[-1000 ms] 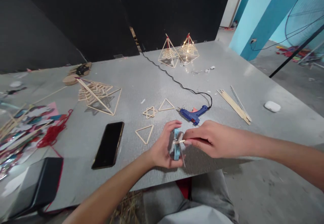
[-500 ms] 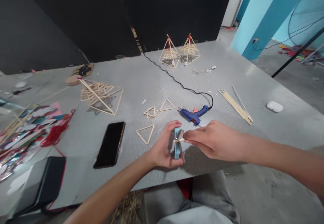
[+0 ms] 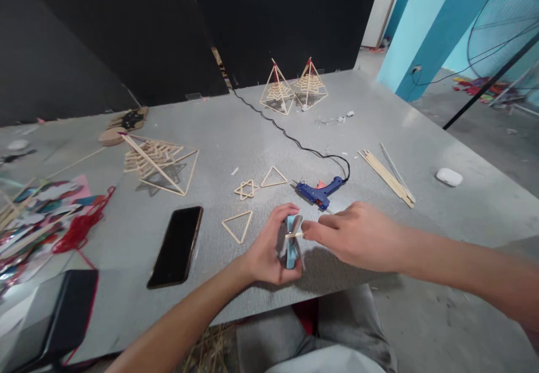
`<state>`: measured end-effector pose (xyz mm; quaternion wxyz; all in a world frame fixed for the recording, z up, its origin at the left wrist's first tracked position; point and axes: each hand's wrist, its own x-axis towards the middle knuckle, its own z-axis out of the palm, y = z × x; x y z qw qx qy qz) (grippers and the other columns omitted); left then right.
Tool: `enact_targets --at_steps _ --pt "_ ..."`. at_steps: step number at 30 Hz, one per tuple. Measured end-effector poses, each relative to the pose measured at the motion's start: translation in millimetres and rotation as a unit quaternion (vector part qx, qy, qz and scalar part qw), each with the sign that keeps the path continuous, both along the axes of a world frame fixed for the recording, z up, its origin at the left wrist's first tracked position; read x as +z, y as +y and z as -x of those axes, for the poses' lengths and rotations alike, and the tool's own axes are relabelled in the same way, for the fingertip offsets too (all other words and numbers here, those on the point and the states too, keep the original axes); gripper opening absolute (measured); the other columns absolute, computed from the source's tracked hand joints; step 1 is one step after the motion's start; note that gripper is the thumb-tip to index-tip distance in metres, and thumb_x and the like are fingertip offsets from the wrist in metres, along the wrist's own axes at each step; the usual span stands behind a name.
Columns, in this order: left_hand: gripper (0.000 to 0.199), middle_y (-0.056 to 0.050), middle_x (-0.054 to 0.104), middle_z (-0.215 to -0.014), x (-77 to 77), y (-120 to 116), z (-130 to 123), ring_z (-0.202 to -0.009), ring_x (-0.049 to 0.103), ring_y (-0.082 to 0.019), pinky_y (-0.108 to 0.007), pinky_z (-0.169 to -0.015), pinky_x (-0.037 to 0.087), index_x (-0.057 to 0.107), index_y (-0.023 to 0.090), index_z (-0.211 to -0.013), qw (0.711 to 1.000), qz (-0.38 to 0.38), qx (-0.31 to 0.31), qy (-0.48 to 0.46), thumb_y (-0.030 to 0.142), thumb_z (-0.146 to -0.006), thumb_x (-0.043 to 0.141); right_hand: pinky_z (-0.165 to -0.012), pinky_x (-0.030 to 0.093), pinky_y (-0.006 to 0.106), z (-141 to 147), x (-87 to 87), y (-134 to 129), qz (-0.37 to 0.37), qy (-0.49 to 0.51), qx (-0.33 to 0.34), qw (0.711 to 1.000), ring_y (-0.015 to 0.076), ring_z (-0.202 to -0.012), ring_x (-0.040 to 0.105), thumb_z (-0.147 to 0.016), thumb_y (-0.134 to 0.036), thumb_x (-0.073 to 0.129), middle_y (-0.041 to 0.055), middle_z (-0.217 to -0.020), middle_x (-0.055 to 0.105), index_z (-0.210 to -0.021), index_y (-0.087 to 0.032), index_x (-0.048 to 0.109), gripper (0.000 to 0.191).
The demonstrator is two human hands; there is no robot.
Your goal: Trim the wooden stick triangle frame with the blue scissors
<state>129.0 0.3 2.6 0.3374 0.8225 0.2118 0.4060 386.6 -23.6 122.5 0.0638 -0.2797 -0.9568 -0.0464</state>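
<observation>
My left hand point(image 3: 272, 249) is wrapped round a light-blue handled cutter point(image 3: 291, 249) near the table's front edge. A short pale stick point(image 3: 293, 235) lies across the cutter's jaws, its right end pinched in the fingers of my right hand point(image 3: 353, 235). Beyond my hands, a blue glue gun point(image 3: 316, 193) rests on the grey table. Left of it are a stick triangle point(image 3: 273, 177), a small six-pointed stick star point(image 3: 246, 190) and, nearer me, another triangle point(image 3: 238, 227).
A black phone point(image 3: 176, 246) lies left of my forearm. Stick pyramids point(image 3: 162, 165) stand farther left and at the back. Loose sticks point(image 3: 387, 176) and a white case point(image 3: 448, 177) lie right. Red yarn point(image 3: 84, 224), colourful scraps and a dark box point(image 3: 53, 311) fill the left side.
The view has shifted slightly, so the table items appear a little farther left. Both hands keep nearly the same pose, with the stick still at the cutter's jaws.
</observation>
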Motion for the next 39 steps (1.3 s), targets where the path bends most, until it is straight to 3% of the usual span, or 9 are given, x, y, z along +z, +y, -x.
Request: enact_targets --at_steps 4,13,23,29,31,34,37,39 --pt "0.102 -0.017 0.050 -0.146 -0.7 0.1 1.7 -0.137 0.056 -0.045 -0.073 -0.116 0.052 0.042 0.027 -0.158 1.000 -0.003 -0.005 -0.004 0.020 -0.063 0.078 -0.054 0.013 0.035 -1.5 -0.3 0.3 -0.016 -0.018 0.002 1.000 0.0135 -0.052 0.050 -0.093 -0.001 0.053 -0.0023 -0.076 0.068 -0.128 -0.018 0.065 0.040" --pt "0.105 -0.017 0.045 -0.155 -2.7 0.0 -0.2 -0.147 0.050 -0.046 -0.075 -0.122 0.045 0.036 0.028 -0.163 1.000 0.005 -0.001 -0.005 0.024 -0.067 0.080 -0.054 0.015 0.036 -0.5 1.2 -1.8 -0.019 -0.023 0.004 1.000 0.0135 -0.052 0.051 -0.097 -0.002 0.051 -0.0028 -0.074 0.065 -0.126 -0.018 0.063 0.035" --pt "0.105 -0.018 0.044 -0.151 -2.1 1.4 -1.0 -0.143 0.051 -0.046 -0.074 -0.120 0.047 0.035 0.027 -0.160 1.000 -0.006 -0.001 -0.007 0.026 -0.066 0.081 -0.052 0.023 0.035 5.4 -10.2 -4.0 -0.164 0.059 0.010 0.985 0.0133 -0.052 0.051 -0.102 -0.003 0.045 -0.0036 -0.068 0.061 -0.121 -0.014 0.065 0.029" --pt "0.105 -0.016 0.048 -0.146 -1.2 1.4 0.0 -0.136 0.055 -0.045 -0.073 -0.116 0.052 0.039 0.029 -0.158 1.000 -0.006 -0.001 -0.005 0.022 -0.061 0.079 -0.053 0.026 0.034 4.1 -12.9 -4.6 -0.194 0.072 0.014 0.978 0.0133 -0.051 0.051 -0.108 -0.006 0.043 -0.0040 -0.067 0.061 -0.121 -0.013 0.066 0.028" --pt "0.106 -0.016 0.047 -0.147 -1.5 1.4 -0.9 -0.138 0.054 -0.045 -0.075 -0.117 0.051 0.038 0.030 -0.159 1.000 -0.005 0.004 -0.010 0.024 -0.062 0.079 -0.053 0.023 0.035 2.6 -12.3 -3.4 -0.151 0.072 0.017 0.986 0.0134 -0.051 0.050 -0.110 -0.008 0.045 -0.0035 -0.069 0.063 -0.119 -0.015 0.066 0.023" --pt "0.105 -0.017 0.047 -0.149 -1.6 1.1 -1.9 -0.141 0.053 -0.046 -0.076 -0.119 0.048 0.038 0.030 -0.160 1.000 0.004 0.004 -0.010 0.024 -0.063 0.080 -0.054 0.023 0.035 1.2 -4.1 -0.7 0.017 0.083 0.003 0.996 0.0139 -0.054 0.052 -0.114 -0.017 0.045 -0.0016 -0.075 0.069 -0.115 -0.016 0.066 0.021" --pt "0.109 -0.018 0.045 -0.153 -1.1 0.5 -1.6 -0.144 0.051 -0.048 -0.078 -0.121 0.046 0.038 0.030 -0.161 1.000 0.009 -0.003 -0.006 0.021 -0.062 0.081 -0.059 0.033 0.031 1.8 8.3 1.0 0.203 0.117 -0.022 0.972 0.0137 -0.060 0.058 -0.116 -0.023 0.043 -0.0007 -0.078 0.073 -0.115 -0.017 0.069 0.026" --pt "0.112 -0.019 0.045 -0.155 -0.9 0.2 -1.0 -0.146 0.049 -0.049 -0.078 -0.122 0.044 0.037 0.030 -0.163 1.000 0.010 -0.007 -0.005 0.020 -0.061 0.082 -0.063 0.037 0.029 2.9 12.4 0.8 0.252 0.144 -0.029 0.956 0.0137 -0.064 0.062 -0.116 -0.023 0.045 0.0001 -0.080 0.075 -0.113 -0.018 0.071 0.026"
